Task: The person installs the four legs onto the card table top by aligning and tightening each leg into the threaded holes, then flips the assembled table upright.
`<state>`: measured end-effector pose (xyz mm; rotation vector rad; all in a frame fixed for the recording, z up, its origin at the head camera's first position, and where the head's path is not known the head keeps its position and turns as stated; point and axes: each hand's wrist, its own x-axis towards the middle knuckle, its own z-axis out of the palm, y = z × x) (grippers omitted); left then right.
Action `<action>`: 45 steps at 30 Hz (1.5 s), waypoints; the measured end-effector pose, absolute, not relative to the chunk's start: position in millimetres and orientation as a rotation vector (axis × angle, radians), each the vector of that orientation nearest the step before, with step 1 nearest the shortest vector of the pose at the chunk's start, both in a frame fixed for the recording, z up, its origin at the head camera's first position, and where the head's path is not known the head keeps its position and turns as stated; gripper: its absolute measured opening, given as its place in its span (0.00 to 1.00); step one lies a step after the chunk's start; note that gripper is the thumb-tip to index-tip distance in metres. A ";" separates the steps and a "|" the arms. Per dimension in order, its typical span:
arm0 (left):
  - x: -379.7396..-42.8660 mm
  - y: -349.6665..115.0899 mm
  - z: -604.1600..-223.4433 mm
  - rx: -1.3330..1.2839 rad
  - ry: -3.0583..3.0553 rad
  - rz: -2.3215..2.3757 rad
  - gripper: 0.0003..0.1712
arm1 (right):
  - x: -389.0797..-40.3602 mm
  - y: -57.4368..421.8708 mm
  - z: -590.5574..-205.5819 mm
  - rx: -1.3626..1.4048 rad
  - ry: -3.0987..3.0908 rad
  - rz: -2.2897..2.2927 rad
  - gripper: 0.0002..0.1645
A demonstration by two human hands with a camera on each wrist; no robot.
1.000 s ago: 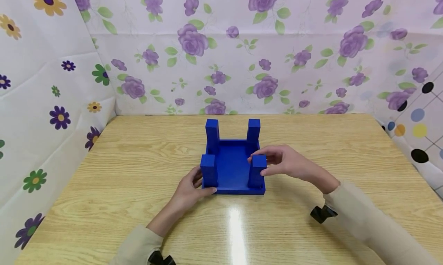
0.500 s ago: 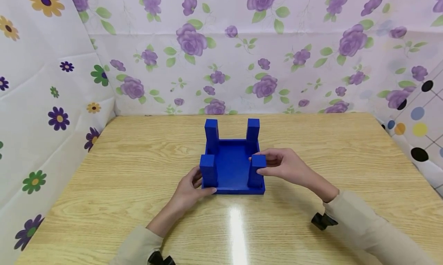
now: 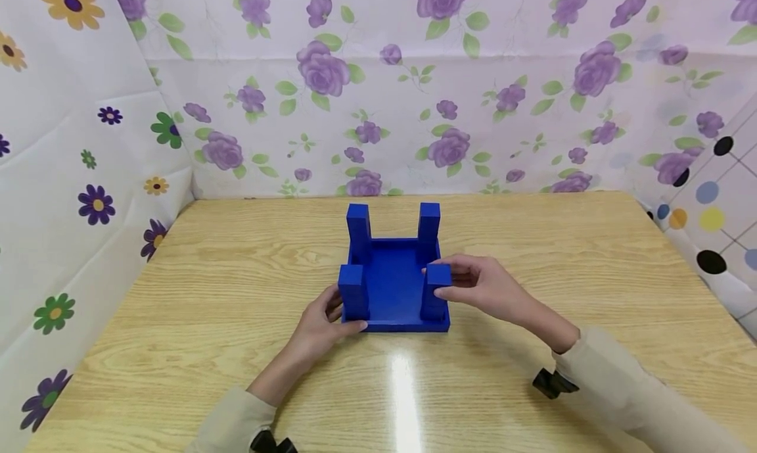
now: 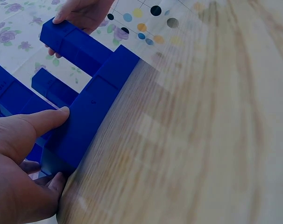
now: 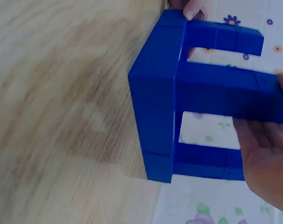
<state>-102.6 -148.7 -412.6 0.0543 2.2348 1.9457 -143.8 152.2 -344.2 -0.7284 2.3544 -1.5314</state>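
Note:
A blue square tray-like base (image 3: 395,285) with a low rim lies on the table, a square blue post standing upright at each corner. My left hand (image 3: 319,325) grips the base's near left corner, thumb on the front rim and fingers round the side. My right hand (image 3: 487,288) pinches the upper part of the near right post (image 3: 435,294) between thumb and fingers. In the right wrist view this post (image 5: 225,91) meets the base (image 5: 153,112) at its corner. The far left post (image 3: 359,233) and far right post (image 3: 428,231) stand untouched at the back.
The wooden table (image 3: 248,256) reaches back to a floral cloth (image 3: 402,124) hanging behind it. Another flowered cloth (image 3: 59,210) hangs on the left, and a dotted one (image 3: 718,203) on the right. Light glares on the table in front of the base.
My right hand has closed its thumb further over the near right post and dropped slightly. The left hand keeps its hold; the whole view has shifted a little.

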 end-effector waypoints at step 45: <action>-104.0 -149.9 -409.6 0.062 2.302 1.846 0.48 | -141.2 145.5 -409.1 -0.638 2.155 -1.595 0.55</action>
